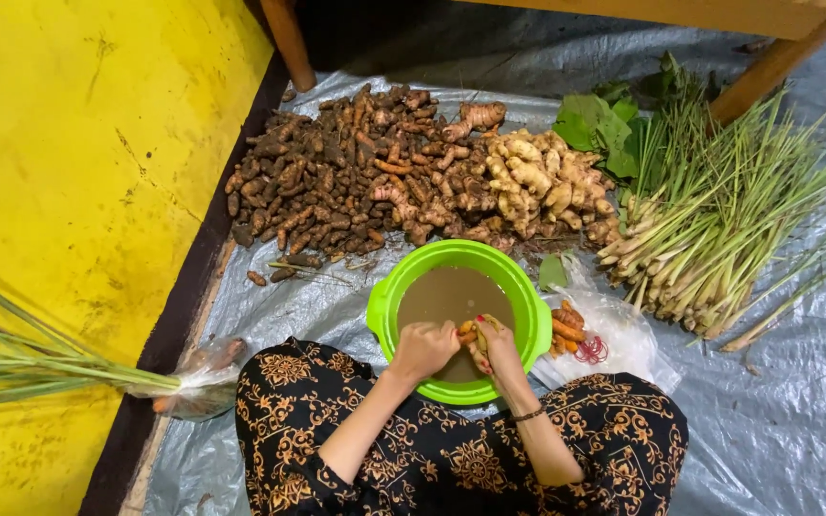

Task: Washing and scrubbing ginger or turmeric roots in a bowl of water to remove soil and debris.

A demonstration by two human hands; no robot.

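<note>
— Green plastic first: why is the basin pulled so close to the seated person's knees?

— It appears to sit there so both hands can work straight over the muddy brown water. The left hand is clenched, knuckles up, over the near rim; what its fingers grip cannot be told from above. The right hand has its fingers closed on a small orange root piece, held just above the water at the basin's near side, likely so rinse water falls back in.

— And the heaps behind?

— Sorted by kind along the far edge of the grey plastic sheet that covers the floor: a dark turmeric pile towards the far left corner, paler ginger touching it on the right, then lemongrass stalks fanned out with green leaves behind them. A clear bag of cleaned orange roots lies touching the basin's right side, within easy reach of the right hand.

— Any room to move?

— Little on the left, where the sheet ends against a yellow wall and another lemongrass bundle pokes in. The near right corner of the sheet is bare. Wooden legs stand beyond the far edge.
</note>
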